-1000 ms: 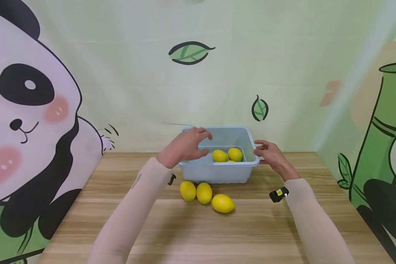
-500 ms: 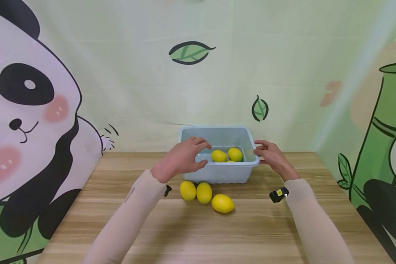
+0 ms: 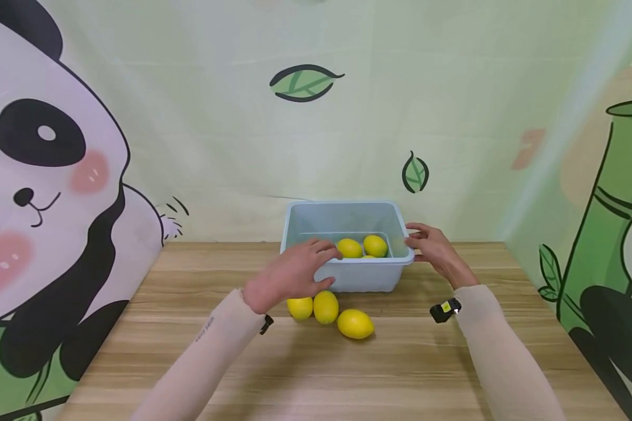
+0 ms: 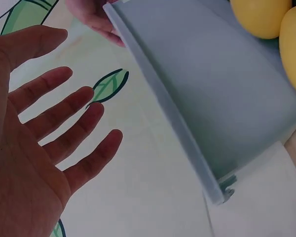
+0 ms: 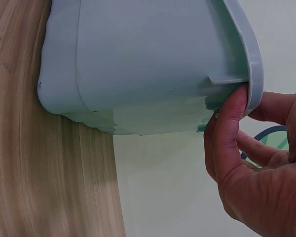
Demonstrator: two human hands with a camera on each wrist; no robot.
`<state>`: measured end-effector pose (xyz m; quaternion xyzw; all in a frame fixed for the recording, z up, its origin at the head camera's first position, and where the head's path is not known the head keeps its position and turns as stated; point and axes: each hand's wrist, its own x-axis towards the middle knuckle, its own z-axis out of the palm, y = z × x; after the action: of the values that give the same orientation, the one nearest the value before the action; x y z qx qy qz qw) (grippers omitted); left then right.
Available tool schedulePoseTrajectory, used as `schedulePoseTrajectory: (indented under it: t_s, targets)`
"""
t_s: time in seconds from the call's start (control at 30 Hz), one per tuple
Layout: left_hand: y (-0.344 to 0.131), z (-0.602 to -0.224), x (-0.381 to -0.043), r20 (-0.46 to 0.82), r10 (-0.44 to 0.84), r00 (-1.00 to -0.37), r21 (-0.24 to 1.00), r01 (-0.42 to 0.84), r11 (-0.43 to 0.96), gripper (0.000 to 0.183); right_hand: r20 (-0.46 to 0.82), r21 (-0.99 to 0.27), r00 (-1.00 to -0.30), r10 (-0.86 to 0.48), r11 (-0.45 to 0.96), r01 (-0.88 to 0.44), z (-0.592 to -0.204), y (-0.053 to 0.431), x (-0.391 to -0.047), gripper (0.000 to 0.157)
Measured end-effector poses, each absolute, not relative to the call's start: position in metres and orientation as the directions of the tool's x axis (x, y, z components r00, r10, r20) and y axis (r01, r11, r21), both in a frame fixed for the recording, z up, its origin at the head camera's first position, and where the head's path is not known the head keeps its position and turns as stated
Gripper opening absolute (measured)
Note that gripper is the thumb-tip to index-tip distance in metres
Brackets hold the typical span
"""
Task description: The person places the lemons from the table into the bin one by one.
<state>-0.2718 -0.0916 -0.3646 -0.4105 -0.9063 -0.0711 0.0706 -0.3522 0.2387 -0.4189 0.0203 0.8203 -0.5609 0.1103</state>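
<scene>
A light blue plastic bin (image 3: 366, 276) stands at the back of the table, with several yellow lemons (image 3: 375, 246) inside toward its right end. My right hand (image 3: 436, 252) pinches the bin's right rim; the right wrist view shows the thumb and fingertips on either side of the rim (image 5: 255, 74). My left hand (image 3: 294, 270) hovers in front of the bin's left part, its fingers spread and nothing in them, as the left wrist view confirms. Below it three lemons lie on the table: a left one (image 3: 300, 309) partly hidden by the hand, a middle one (image 3: 326, 308) and a right one (image 3: 355, 324).
The wooden table (image 3: 400, 374) meets a pale green cloth backdrop (image 3: 216, 146) just behind the bin. A printed panda (image 3: 58, 175) covers the left side, and printed bamboo (image 3: 600, 222) the right.
My left hand has moved down from over the bin's left side to in front of it, nearer the loose lemons. My right hand stays at the rim.
</scene>
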Motion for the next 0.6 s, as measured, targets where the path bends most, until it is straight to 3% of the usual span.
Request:
schedulePoseTrajectory:
  t_s: [0.6]
  targets:
    - [-0.06, -0.412, -0.259, 0.079, 0.791, -0.607, 0.028, 0.794, 0.607, 0.049, -0.208, -0.915, -0.974, -0.086, 0.37, 0.162, -0.419, 0.239, -0.352, 0.055]
